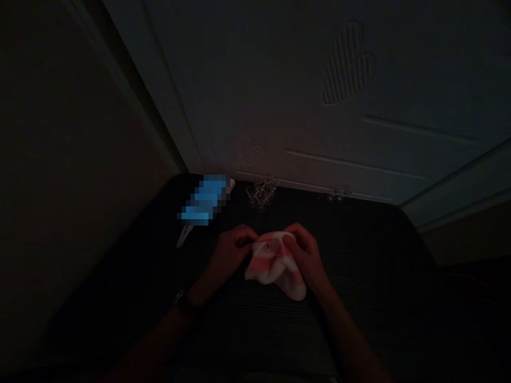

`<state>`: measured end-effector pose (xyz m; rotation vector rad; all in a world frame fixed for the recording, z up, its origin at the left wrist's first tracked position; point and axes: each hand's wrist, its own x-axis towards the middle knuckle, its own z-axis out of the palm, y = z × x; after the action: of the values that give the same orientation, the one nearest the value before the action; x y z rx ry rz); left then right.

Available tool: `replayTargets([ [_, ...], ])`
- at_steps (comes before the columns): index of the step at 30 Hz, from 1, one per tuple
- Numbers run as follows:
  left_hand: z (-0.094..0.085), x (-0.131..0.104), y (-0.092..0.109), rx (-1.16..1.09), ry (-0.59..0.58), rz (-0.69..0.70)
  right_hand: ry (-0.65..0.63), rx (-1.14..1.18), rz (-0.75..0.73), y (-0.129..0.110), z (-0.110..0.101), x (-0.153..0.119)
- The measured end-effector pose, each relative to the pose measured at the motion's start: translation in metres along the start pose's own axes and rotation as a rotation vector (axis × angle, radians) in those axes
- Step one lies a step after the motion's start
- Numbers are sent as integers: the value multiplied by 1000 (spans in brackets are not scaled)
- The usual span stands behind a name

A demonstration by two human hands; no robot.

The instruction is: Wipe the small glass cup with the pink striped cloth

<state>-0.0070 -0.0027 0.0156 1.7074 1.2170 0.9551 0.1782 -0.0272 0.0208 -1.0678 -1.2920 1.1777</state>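
Note:
A soft pink and white cloth (pixel 275 260) is bunched up between my two hands over the dark table. On its left edge my left hand (pixel 233 247) is closed, pinching the fabric between thumb and fingers. At the upper right of the cloth, my right hand (pixel 303 247) grips it with bent fingers, the thumb lying on top. The lower part of the cloth hangs loosely toward me. Dim light hides whether anything is inside its folds.
Several small stemmed glasses (pixel 261 194) stand beyond the cloth, near the pale panel with hearts. More small glassware (pixel 338 196) is at the back right. A pixelated blue screen (pixel 205 199) lies at the back left of the dark table (pixel 359 276).

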Motion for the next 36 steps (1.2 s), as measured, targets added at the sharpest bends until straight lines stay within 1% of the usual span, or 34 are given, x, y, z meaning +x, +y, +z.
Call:
replayTargets([
  [5,1,0,2,-149,-3,-109,-41,-76,-33,5,2,1],
  [8,1,1,3,-211,16,-153,-25,-139,-52,8,5,0],
  [12,2,3,-1,-268,27,-162,-14,-228,-75,8,8,-2],
  [16,3,5,-7,-284,46,-173,-49,-297,-70,8,8,-1],
  [20,2,7,-12,-323,92,-176,-100,-282,-47,8,9,1],
  [25,0,6,-8,-329,140,-196,-134,-212,18,11,7,5],
  [29,-4,6,-3,-293,178,-192,-229,-20,193,13,-1,7],
  [31,-6,6,-1,-301,184,-174,-239,120,269,12,-6,6],
  [33,-7,7,-1,-313,179,-153,-184,242,290,11,-10,4],
  [36,-9,8,0,-317,173,-141,19,333,247,10,-16,5],
])
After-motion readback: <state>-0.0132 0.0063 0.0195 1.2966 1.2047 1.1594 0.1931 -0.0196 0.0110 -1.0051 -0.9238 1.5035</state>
